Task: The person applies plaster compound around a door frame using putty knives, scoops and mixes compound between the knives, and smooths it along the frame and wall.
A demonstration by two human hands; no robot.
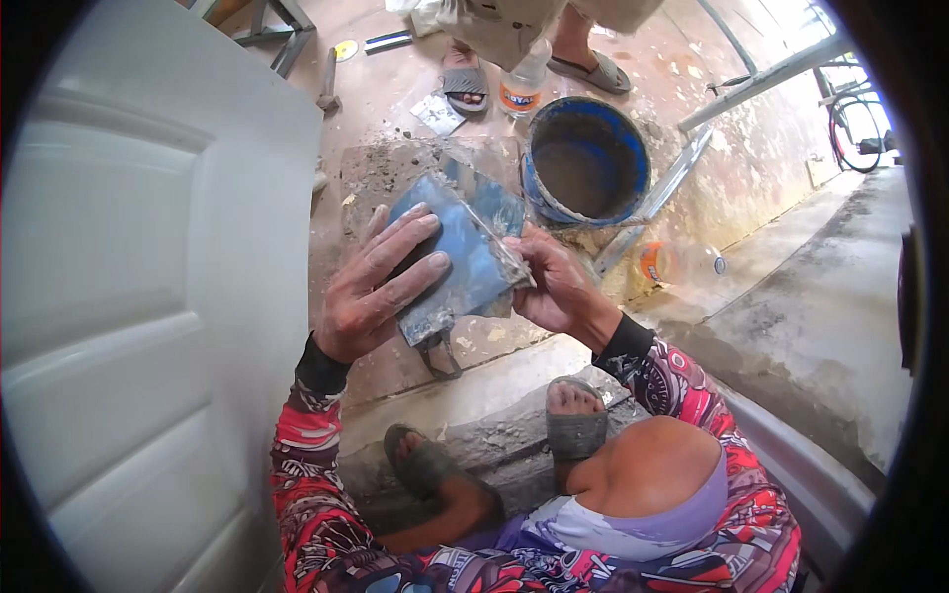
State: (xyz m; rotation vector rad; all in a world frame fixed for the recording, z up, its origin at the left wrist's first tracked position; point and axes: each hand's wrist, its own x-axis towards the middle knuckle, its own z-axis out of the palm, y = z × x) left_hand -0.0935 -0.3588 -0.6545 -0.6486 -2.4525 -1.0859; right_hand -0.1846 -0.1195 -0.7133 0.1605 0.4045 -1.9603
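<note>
1. Dusty, speckled floor (390, 104) stretches out up front, with a white panelled door (252, 198) filling the left side.
2. And it's all about the blue panel (465, 272), tilted between the two hands in front of the knees, grey smears and crumbs along its right edge!
3. Left hand (366, 292) now: dusty digits spread over the face; its underside is hidden, so whether that grip closes around the panel, nobody can tell.
4. Right hand (560, 282): a narrow grip, pinching the panel's right edge.
5. Just beyond, a blue bucket (535, 193) shows grey residue inside.
6. One clear bottle (524, 87) stands beside it; another bottle (682, 263) lies to the right.
7. Up top, someone else's sandals (596, 71)!
</note>
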